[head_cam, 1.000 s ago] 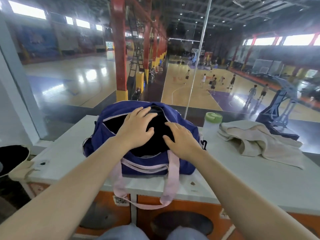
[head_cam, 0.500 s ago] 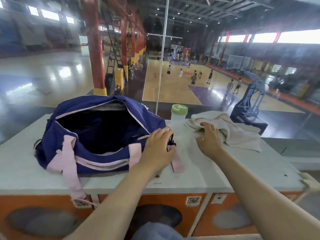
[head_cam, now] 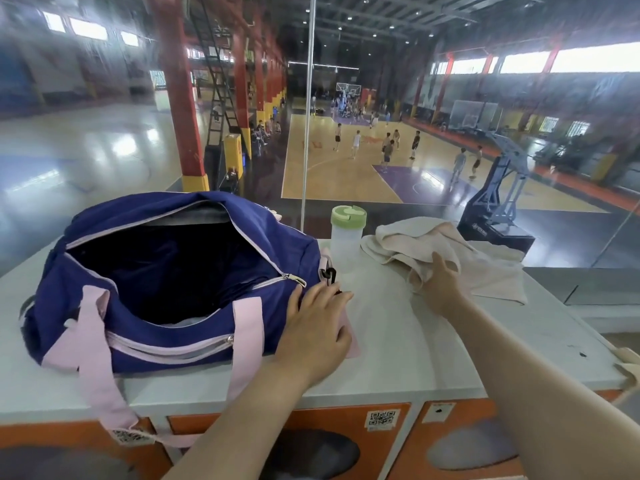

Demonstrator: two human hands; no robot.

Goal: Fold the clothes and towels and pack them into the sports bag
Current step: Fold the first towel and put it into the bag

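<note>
The right hand (head_cam: 441, 284) pinches the towel (head_cam: 440, 252) lying right of the open bag (head_cam: 166, 271), the left hand (head_cam: 317, 327) rests spread on the bag's end, and a quick pull might tip the bottle (head_cam: 347, 237).

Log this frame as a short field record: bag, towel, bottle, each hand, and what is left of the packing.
bag: navy fabric sports bag with pink straps, main zip open, dark contents inside
towel: crumpled beige towel, unfolded, on the white counter top right of the bag
bottle: translucent bottle with green lid, upright between bag and towel
left hand: rests flat on the bag's right end, fingers straight
right hand: on the towel's near edge; grip unclear
remaining: towel not yet folded or packed
</note>
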